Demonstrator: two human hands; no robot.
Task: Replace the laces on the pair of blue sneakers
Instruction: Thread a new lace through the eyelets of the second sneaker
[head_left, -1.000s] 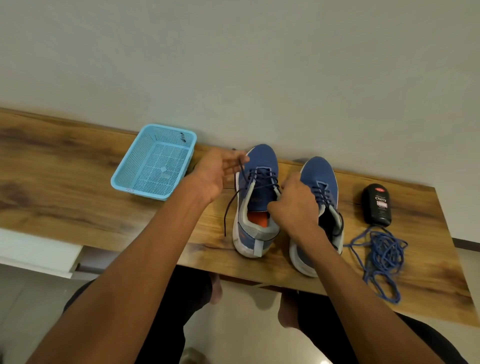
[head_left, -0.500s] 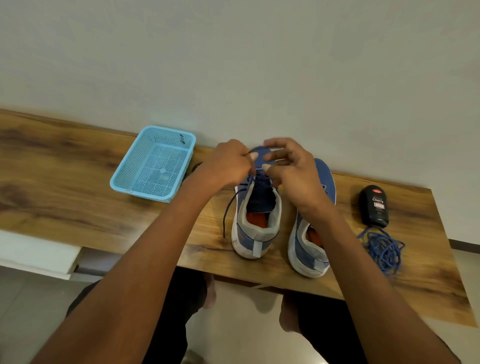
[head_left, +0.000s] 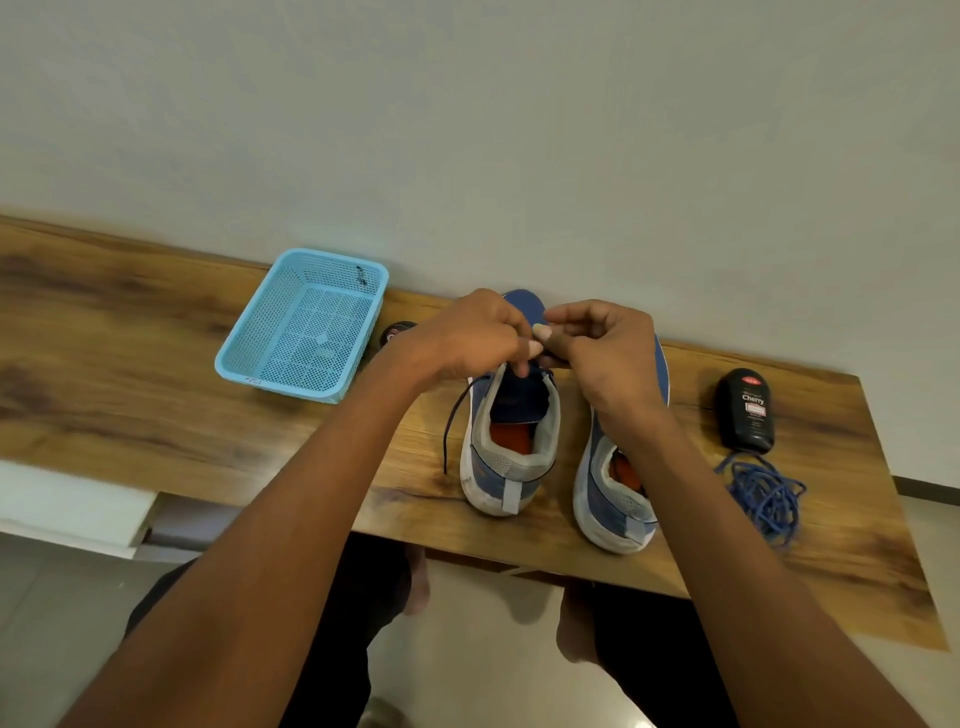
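Two blue sneakers stand heels toward me on the wooden table (head_left: 130, 395). The left sneaker (head_left: 511, 457) has a dark lace (head_left: 451, 428); one loose end hangs down its left side. My left hand (head_left: 467, 340) and my right hand (head_left: 605, 353) meet over that shoe's lace area, fingers curled and pinching the dark lace there. The lacing under the hands is hidden. The right sneaker (head_left: 618, 493) sits partly under my right wrist. A pile of bright blue laces (head_left: 766, 496) lies to the right of the shoes.
A light blue mesh basket (head_left: 306, 327) stands to the left, with a small dark object (head_left: 396, 331) beside it. A black bottle labelled Cherry (head_left: 746, 410) lies at the right, behind the blue laces. A wall runs along the table's back; my legs show below its front edge.
My right hand left the right sneaker and came up to meet my left hand over the left sneaker. Both hands now pinch the dark lace close together.
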